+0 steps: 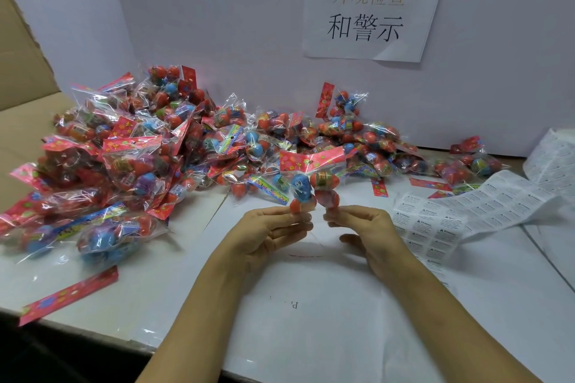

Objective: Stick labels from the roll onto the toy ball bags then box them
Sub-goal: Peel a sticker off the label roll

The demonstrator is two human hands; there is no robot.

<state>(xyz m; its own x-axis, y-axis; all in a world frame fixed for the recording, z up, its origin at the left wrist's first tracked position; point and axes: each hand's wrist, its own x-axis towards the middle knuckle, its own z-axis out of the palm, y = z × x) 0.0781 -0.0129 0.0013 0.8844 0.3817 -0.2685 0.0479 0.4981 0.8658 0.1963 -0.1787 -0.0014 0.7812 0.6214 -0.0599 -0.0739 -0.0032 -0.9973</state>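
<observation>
Toy ball bag (312,179) held upright above the white table (342,336), pinched at its lower edge by left hand (270,232) and right hand (361,227). Likely light; crinkly clear film looks slippery, balls hard and round, so the stiff red card header seems the surest hold. Label strip (460,214), thin matte paper, lies right; bag pile (149,146) left.

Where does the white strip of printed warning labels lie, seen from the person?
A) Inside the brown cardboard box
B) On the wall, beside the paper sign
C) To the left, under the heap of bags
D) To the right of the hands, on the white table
D: the white strip of printed warning labels lies unrolled on the white table, just right of the right hand.
</observation>
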